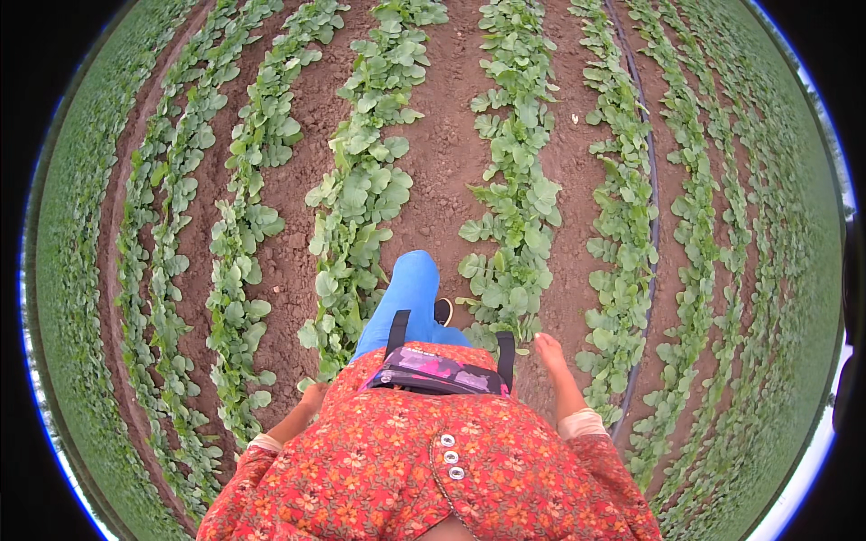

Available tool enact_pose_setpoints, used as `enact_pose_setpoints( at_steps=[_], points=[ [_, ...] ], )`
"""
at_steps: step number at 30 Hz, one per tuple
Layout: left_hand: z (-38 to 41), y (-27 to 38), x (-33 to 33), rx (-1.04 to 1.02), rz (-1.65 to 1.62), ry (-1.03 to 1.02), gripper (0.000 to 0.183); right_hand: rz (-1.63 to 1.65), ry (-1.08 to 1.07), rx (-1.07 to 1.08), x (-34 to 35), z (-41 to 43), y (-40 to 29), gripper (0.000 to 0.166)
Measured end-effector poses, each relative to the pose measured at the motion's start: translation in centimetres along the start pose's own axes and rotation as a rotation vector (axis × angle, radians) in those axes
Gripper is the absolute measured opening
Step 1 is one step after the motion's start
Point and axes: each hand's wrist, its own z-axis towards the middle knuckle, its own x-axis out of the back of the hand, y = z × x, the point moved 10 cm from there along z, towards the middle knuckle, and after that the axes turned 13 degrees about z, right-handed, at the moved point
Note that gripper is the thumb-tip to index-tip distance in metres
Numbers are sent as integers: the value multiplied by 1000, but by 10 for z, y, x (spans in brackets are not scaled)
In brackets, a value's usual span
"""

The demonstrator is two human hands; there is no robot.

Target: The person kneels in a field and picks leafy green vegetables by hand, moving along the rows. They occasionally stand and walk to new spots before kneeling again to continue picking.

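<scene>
Low at my left side hangs my left hand (315, 393), partly hidden by my floral top; a leaf of the nearest left crop row (365, 189) shows beside it. My right hand (549, 349) hangs at my other side, next to the lower end of the right crop row (517, 169). Its fingers are bunched in the view, and I see no object in it. Both rows carry broad, lobed green leaves. A patterned waist bag (440, 373) with black straps sits across my front.
My blue-trousered knee (414, 284) is forward, with a dark shoe (443, 311) on the brown soil (443, 155) between the rows. A dark hose (653, 203) runs along a row to the right. More leafy rows (240, 270) extend on both sides.
</scene>
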Motion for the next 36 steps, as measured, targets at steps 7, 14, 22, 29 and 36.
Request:
enact_pose_setpoints(
  at_steps=[7,14,22,29,36],
  points=[
    [49,116,29,33,16,-84,26,-170,-132,-65,-44,52,-18,44],
    [161,135,46,124,-220,-27,22,-213,-288,-141,-63,139,-76,40],
    [229,232,161,242,-207,-26,21,-302,-288,63,-196,273,-369,40],
    [338,317,258,288,-367,44,20,-125,-454,44,-387,371,-439,37],
    [469,369,276,249,-589,197,23,-363,-703,-285,-472,439,-258,42]
  ],
)
